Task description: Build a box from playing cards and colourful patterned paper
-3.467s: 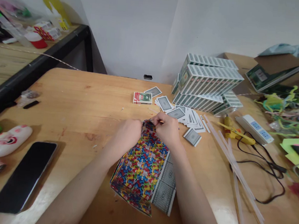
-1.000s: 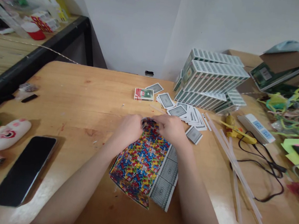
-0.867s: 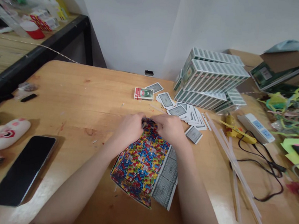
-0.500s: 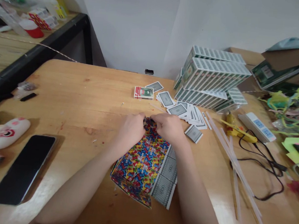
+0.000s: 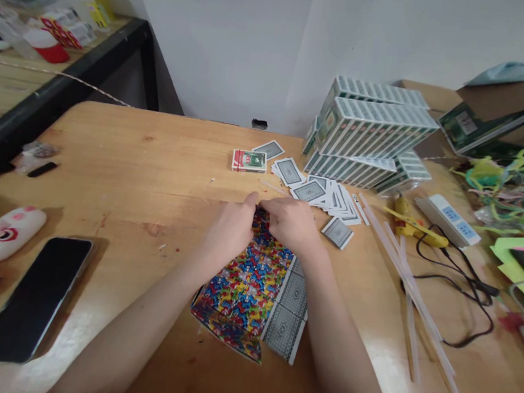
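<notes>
In the middle of the table lies a box-like piece (image 5: 246, 288) with a bright multicoloured pattern and upright sides at its left and near end. Grey-backed playing cards (image 5: 286, 316) line its right side, lying flat. My left hand (image 5: 236, 222) is closed on the far end of the patterned piece. Close beside it, my right hand (image 5: 291, 224) grips the same far end, fingers curled. What lies right under the fingertips is hidden. Just right of my right hand sits a small stack of cards (image 5: 337, 232).
Loose cards (image 5: 311, 192) and a card box (image 5: 249, 161) lie beyond my hands. Wrapped card packs (image 5: 374, 130) are stacked at the back right. A yellow glue gun (image 5: 419, 227), glue sticks (image 5: 412, 297) and a power strip (image 5: 449, 221) are on the right, a phone (image 5: 34, 298) on the left.
The view has shifted slightly, so everything sits a little further left. Both hands stay at the far end of the patterned piece; the left fingers have moved slightly.
</notes>
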Demonstrator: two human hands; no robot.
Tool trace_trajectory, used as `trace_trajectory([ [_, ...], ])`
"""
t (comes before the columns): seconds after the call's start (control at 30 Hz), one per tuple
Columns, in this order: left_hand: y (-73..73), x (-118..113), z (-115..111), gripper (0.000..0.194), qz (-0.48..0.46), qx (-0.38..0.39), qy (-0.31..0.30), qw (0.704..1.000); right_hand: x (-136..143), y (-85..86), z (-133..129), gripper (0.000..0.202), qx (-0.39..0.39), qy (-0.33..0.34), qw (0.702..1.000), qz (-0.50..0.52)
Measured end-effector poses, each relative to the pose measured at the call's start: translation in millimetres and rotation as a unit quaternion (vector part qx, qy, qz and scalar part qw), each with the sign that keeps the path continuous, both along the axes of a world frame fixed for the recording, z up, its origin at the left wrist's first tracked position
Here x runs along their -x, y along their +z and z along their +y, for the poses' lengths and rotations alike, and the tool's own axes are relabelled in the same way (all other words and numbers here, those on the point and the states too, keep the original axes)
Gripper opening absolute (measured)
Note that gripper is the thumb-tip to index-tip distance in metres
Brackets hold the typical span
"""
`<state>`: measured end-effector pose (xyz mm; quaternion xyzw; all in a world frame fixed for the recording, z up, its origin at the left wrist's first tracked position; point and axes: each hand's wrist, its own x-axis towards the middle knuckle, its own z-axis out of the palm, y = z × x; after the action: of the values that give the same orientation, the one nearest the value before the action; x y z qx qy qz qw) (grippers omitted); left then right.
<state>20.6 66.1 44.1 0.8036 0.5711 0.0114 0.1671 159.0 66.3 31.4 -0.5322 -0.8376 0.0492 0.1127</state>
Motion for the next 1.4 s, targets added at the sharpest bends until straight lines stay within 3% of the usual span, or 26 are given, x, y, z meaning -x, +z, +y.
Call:
trace_trajectory([
  [0.2, -8.2, 8, 7, 0.035, -0.091, -0.01, -0.017, 0.996, 3, 3.8, 0, 0.027, 0.03, -0.021, 0.999, 0.029],
  [0.4, -19.3, 15, 11, 0.04, -0.154, -0.018, 0.012, 0.988, -18, 19.9, -6, 0.022, 0.089, -0.099, 0.99, 0.037],
  [0.5, -22.9, 15, 13, 0.04, -0.231, -0.004, 0.007, 0.973, -27, 25.1, -9, 0.026, 0.114, -0.113, 0.987, 0.02],
  [0.67, -28.7, 13, 17, 0.027, -0.351, 0.047, -0.009, 0.935, -22, 23.3, -10, 0.03, 0.134, -0.082, 0.988, -0.005],
  [1.0, -31.0, 11, 18, 0.024, -0.36, 0.063, 0.017, 0.931, -21, 15.4, -12, 0.031, 0.149, -0.053, 0.987, 0.019],
  [1.2, -42.8, 11, 24, 0.022, -0.414, 0.105, 0.062, 0.902, -17, 11.6, -11, 0.031, 0.123, -0.055, 0.991, -0.023],
  [1.4, -47.4, 11, 24, 0.026, -0.398, 0.082, 0.072, 0.911, -12, 6.5, -9, 0.028, 0.118, -0.058, 0.989, -0.073],
])
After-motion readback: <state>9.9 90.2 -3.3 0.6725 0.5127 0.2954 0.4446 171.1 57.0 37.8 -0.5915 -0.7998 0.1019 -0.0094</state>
